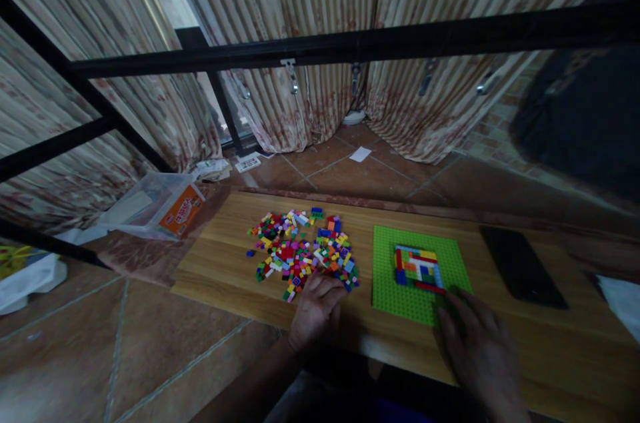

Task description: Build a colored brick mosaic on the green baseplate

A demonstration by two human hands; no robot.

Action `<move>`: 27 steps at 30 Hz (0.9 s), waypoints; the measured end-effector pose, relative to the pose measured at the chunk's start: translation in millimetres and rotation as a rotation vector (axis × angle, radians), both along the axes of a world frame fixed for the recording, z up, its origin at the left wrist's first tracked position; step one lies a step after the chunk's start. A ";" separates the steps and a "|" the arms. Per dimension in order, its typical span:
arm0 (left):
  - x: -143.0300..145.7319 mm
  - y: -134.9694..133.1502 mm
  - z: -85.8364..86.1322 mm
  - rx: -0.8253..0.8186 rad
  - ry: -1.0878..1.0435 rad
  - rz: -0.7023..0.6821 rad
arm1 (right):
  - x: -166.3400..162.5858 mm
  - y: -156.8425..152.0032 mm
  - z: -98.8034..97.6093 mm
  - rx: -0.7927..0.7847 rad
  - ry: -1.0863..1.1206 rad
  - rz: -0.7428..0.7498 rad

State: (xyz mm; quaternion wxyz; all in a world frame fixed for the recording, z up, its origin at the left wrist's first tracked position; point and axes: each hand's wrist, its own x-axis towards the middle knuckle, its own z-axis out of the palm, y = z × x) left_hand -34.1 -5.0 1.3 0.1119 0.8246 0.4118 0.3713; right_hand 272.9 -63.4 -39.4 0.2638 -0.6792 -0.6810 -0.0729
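A heap of small coloured bricks (303, 249) lies on a wooden board (220, 256). To its right sits a green baseplate (400, 299) with a square patch of coloured bricks (417, 268) built on it. My left hand (315, 313) rests at the near edge of the heap, its fingers curled among the bricks; what they hold, if anything, is hidden. My right hand (475, 343) lies on the near right corner of the baseplate with fingers stretched out flat.
A black phone (523, 266) lies on the board right of the baseplate. A clear plastic box with an orange label (160, 206) stands at the board's far left. Black metal bars (350, 43) cross overhead before curtains. Tiled floor surrounds the board.
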 end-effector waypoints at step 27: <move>-0.2 0.5 0.0 0.000 -0.001 -0.002 | 1.2 2.2 -1.7 0.025 -0.041 -0.028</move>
